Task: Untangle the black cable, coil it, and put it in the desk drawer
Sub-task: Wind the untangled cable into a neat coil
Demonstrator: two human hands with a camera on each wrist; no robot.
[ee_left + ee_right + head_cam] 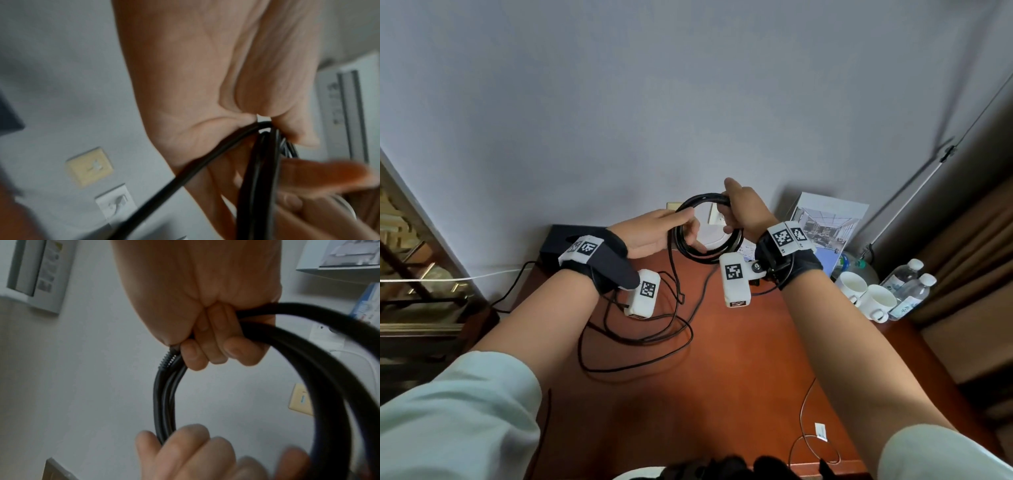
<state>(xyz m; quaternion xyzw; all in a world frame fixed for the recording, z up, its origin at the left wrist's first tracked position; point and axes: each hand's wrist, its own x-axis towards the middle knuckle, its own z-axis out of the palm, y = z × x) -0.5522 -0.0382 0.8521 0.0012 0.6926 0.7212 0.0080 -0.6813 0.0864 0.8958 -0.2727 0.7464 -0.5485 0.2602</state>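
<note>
The black cable (700, 199) is partly wound into a round coil held up in front of the wall, above the desk. My right hand (736, 216) grips the coil's right side in a fist (216, 340), the ribbed end of the cable (166, 360) sticking out below the fingers. At the coil's left side, my left hand (685, 222) pinches the strands (255, 178) between thumb and fingers (185, 451). The rest of the cable hangs down and lies in loose loops (654, 339) on the desk. No drawer is in view.
The reddish-brown desk (756, 359) stands against a grey wall with sockets (714, 216). A black box (558, 240) sits at the back left. White cups (852, 284), water bottles (907, 284) and a standing card (825, 222) are at the right. A thin white wire (804, 411) lies near the front.
</note>
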